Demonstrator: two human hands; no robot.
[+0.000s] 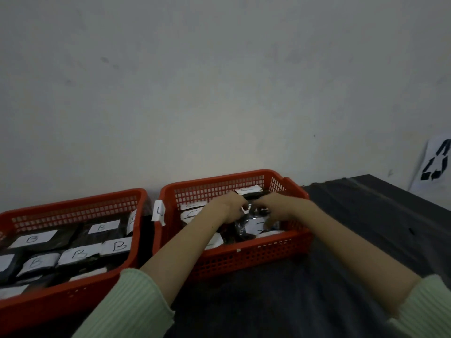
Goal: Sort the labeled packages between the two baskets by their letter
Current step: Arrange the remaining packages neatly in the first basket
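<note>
Two bare forearms reach up from the bottom of the frame, out of pale green ribbed sleeves, and converge over the red basket at centre right. Left hand comes in diagonally from the lower left, wrist bent so the knuckles face up; its fingers are curled downward among the dark packages, and a bit of white shows just beside its fingertips, though what exactly they pinch is too blurred to tell. Right hand comes in from the lower right, also palm down, fingers curled onto a crinkled black package lying in the middle of that basket with a white label facing up. The two hands nearly meet above it.

More packages with white labels marked C lie in the same basket toward its left and back walls. A paper tag hangs on its left rim.

At lower left, a second red basket holds black packages labelled B, laid flat side by side. Both baskets stand on a dark cloth-covered surface against a pale wall.
</note>
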